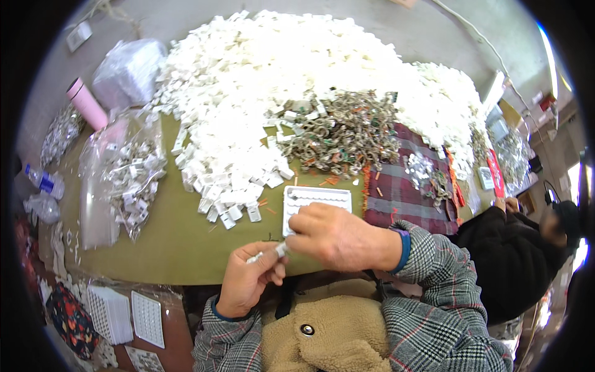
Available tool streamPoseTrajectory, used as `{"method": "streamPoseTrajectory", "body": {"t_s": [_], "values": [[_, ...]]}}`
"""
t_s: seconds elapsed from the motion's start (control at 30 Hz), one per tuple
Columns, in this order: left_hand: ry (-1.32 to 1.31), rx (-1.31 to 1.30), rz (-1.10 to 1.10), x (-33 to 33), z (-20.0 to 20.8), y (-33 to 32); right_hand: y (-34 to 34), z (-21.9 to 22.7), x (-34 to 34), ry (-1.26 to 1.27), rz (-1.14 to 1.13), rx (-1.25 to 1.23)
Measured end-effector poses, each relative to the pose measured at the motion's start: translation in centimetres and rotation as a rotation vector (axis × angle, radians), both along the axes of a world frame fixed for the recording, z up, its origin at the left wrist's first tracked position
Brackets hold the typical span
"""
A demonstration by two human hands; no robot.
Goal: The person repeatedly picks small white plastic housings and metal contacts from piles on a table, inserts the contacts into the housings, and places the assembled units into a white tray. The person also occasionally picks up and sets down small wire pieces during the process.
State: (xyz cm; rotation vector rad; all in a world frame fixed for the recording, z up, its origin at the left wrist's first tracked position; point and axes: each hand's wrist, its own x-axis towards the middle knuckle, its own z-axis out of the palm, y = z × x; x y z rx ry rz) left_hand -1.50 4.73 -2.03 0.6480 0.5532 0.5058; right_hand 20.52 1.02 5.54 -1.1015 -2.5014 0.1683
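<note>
An olive-green tabletop (pixel 180 257) carried a great heap of small white pieces (pixel 248 68) across its far side, with a smaller white heap (pixel 443 99) to the right of it. In front of the large heap lay a tangled pile of brownish-grey parts (pixel 347 136), a scatter of thin orange scraps (pixel 330 180) and, nearer the front edge, a white tray (pixel 286 217). A dark plaid cloth (pixel 396 195) with orange fringe was spread just right of the tray, while a clear plastic bag (pixel 99 208) containing small parts rested well to the left.
</note>
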Motion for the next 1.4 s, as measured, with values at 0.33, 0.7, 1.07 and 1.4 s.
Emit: {"method": "streamPoseTrajectory", "body": {"t_s": [0.33, 0.7, 1.07, 1.4], "values": [[-0.064, -0.070, -0.590, 1.0, 0.5, -0.6, -2.4, -0.8, 4.6, 0.382, -0.247, -0.383], [-0.226, -0.173, -0.296, 1.2, -0.5, -1.5, 6.7, -5.5, 10.3, -0.178, -0.610, 0.198], [-0.299, -0.237, 0.067, 1.1, -0.2, -0.7, 10.3, 5.1, 13.0, 0.872, -0.686, -0.378], [-0.369, -0.268, 0.199, 2.1, 0.6, 0.2, 12.1, 2.4, 10.4, 0.572, -0.835, -0.089]]}}
